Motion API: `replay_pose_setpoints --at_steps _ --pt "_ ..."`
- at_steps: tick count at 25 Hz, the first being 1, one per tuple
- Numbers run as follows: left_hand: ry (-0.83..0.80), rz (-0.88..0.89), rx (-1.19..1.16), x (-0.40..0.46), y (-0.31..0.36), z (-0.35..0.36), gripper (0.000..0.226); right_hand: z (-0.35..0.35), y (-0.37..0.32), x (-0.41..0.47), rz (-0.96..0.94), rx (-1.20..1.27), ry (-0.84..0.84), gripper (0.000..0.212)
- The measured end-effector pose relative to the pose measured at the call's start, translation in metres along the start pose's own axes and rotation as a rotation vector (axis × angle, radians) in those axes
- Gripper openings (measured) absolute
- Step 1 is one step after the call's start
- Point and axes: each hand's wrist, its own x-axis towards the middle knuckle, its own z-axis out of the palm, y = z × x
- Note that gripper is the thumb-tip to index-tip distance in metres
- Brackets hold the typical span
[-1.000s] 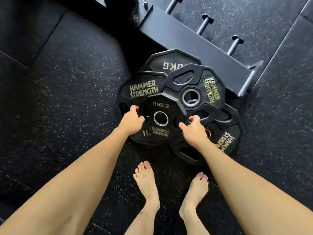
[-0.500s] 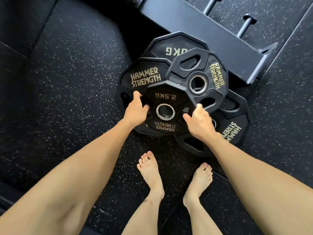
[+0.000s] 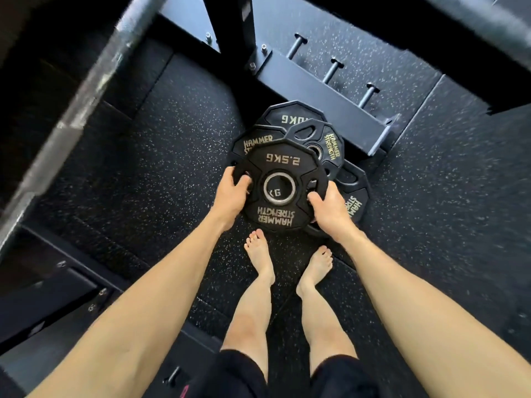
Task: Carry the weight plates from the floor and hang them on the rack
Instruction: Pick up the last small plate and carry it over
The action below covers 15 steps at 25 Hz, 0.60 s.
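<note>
A black 2.5 kg weight plate (image 3: 283, 165) with a steel centre ring is lifted off the pile, held flat between both hands. My left hand (image 3: 231, 193) grips its left edge through a grip slot. My right hand (image 3: 327, 209) grips its right edge, thumb on top. Below it several black Hammer Strength plates (image 3: 327, 142) lie overlapping on the floor. The rack's base beam (image 3: 324, 107) with three short pegs (image 3: 333, 70) sits just behind the pile.
A blurred steel bar (image 3: 83, 110) runs diagonally across the upper left. The rack's upright post (image 3: 230, 21) rises at top centre. My bare feet (image 3: 260, 254) stand on speckled rubber flooring (image 3: 161, 173) just short of the pile. Dark frame parts lie at lower left.
Both hands closed on the 2.5 kg plate and raised it off the pile. The camera rose and pulled back, bringing the rack upright and the steel bar into view.
</note>
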Motion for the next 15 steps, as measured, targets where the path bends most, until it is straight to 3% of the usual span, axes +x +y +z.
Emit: replay_pose_setpoints --at_steps 4,8,12,15 --pt "0.031 0.06 -0.143 -0.106 0.064 -0.026 0.009 -0.035 -0.042 -0.089 -0.133 0.095 0.047 0.014" --pt "0.011 0.219 -0.296 -0.208 0.11 -0.058 0.017 -0.069 -0.078 -0.176 -0.306 0.202 0.066 0.015" --pt "0.031 0.411 -0.357 -0.297 0.128 -0.085 0.022 -0.099 -0.109 -0.255 -0.454 0.234 0.071 0.042" --pt "0.146 0.542 -0.393 -0.355 0.131 -0.087 0.023 -0.115 -0.121 -0.295 -0.582 0.232 0.029 0.056"
